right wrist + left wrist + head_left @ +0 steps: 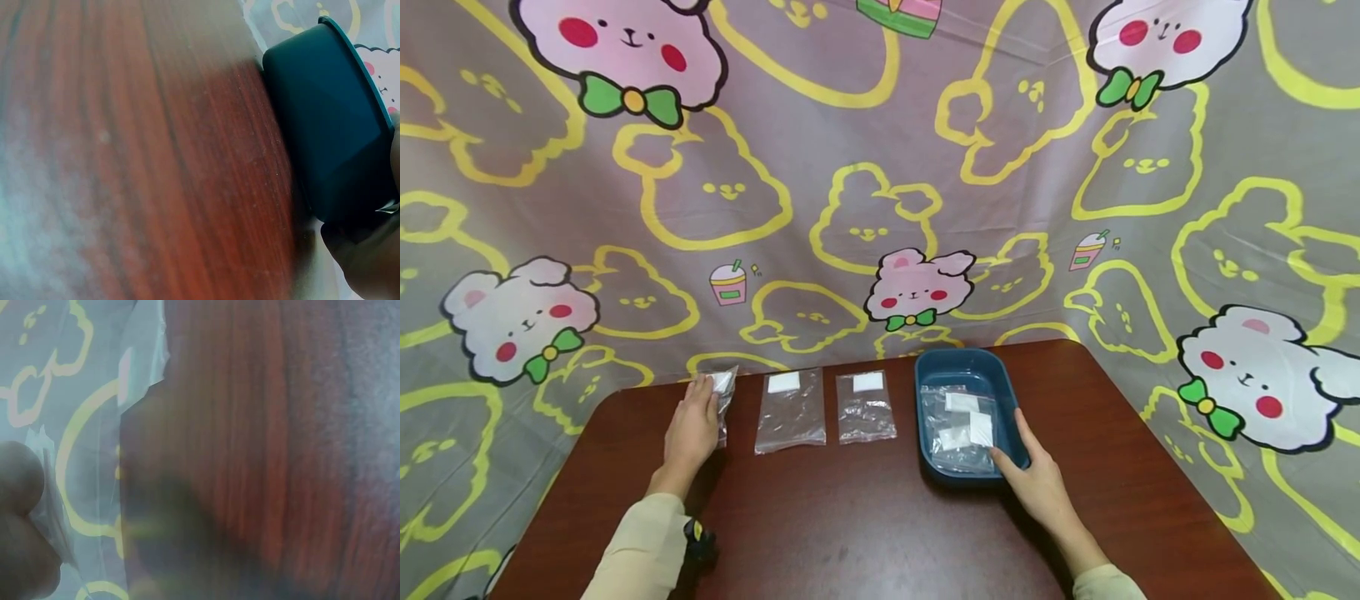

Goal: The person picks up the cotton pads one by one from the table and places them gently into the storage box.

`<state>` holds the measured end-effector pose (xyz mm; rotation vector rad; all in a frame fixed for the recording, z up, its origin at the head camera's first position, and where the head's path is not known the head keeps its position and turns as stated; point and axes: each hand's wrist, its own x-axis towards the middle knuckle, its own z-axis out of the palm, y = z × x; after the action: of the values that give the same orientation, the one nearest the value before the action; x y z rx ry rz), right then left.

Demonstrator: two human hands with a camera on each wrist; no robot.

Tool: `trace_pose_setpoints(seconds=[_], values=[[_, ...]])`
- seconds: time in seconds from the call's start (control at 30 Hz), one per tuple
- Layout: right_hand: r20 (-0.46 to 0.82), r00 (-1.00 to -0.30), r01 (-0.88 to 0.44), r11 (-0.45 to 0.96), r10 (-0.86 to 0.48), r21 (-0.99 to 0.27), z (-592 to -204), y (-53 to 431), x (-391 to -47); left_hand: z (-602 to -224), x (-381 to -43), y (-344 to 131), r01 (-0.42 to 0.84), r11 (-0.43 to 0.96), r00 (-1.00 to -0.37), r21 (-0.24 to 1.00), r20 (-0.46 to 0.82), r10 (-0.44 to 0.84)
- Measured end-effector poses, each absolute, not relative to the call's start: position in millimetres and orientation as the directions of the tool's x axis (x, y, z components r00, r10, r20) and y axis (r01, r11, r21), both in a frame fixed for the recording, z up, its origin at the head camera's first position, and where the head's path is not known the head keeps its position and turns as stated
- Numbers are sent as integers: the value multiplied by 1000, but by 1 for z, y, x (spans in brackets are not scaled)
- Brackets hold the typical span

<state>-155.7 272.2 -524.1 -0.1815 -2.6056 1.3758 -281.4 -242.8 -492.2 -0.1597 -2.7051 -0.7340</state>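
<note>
At the left of the table my left hand (pixel 692 427) pinches a clear plastic bag (pixel 723 385) with a white label. In the left wrist view two fingertips (pixel 22 487) press against crinkled clear plastic (pixel 53 506). My right hand (pixel 1041 479) grips the near right corner of a dark blue plastic basin (pixel 958 365), thumb over the rim and fingers along the outer side. In the right wrist view the basin (pixel 328 125) shows its outer wall, with the hand at its lower corner. Several labelled clear bags (pixel 958 437) lie overlapping inside it.
Between the left hand and the basin, two flat zip bags with white labels lie side by side, a left one (pixel 793 417) and a right one (pixel 863 412). The brown wooden table (pixel 865 525) meets a patterned cloth curtain (pixel 820 208) at its back and sides.
</note>
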Motion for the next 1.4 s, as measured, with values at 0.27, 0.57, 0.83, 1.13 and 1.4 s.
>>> trace_pose_setpoints(seconds=[0.27, 0.57, 0.83, 1.13, 1.4], values=[[113, -975, 16, 567, 191, -823, -522, 272, -155, -490, -278, -251, 168, 862, -942, 479, 334, -2], [103, -977, 19, 560, 185, -828, -521, 273, -155, -495, -275, -250, 173, 857, -944, 485, 330, 3], [106, -976, 19, 561, 189, -828, -522, 273, -155, -497, -275, -231, 188, 849, -949, 493, 315, 27], [144, -970, -9, 557, 198, -830, -523, 271, -155, -492, -276, -188, 251, 834, -938, 491, 337, 83], [115, -973, 17, 555, 202, -832, -523, 271, -153, -483, -278, -136, 300, 811, -925, 502, 359, 120]])
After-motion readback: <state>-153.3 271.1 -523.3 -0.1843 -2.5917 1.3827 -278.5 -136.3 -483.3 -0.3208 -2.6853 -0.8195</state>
